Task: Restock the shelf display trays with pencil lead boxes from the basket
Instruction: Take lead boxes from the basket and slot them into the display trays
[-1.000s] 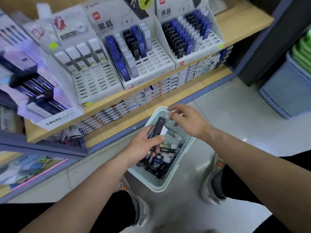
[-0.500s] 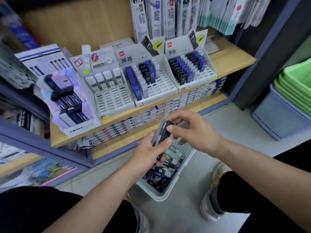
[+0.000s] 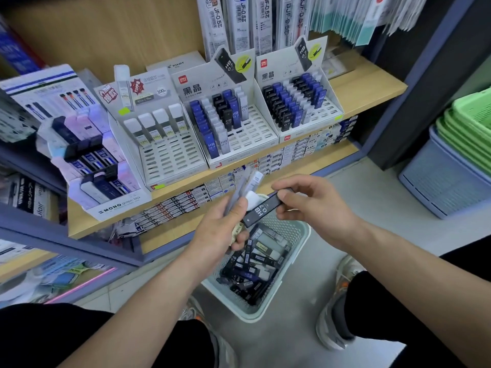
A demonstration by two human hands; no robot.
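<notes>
Your right hand (image 3: 316, 208) pinches the upper end of a slim black plastic lead box marked HB 0.7 (image 3: 261, 211) between thumb and fingers (image 3: 292, 181). Your left hand (image 3: 220, 229) grips a bundle of pale translucent lead boxes (image 3: 248, 183) with curled fingers; its thumb seems to touch the black box's lower end. Just below the fingers stands the pale green plastic basket (image 3: 305, 233) with more boxes. Above the fingers, well apart, white cardboard display trays (image 3: 247, 134) stand on the wooden shelf (image 3: 372, 86).

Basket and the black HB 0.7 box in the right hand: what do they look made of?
Basket: moulded plastic, pale mint, matte, judging by its perforated walls and rounded rim. Black HB 0.7 lead box, pinched by the right hand: likely hard plastic, smooth, slight sheen, white print.
</notes>
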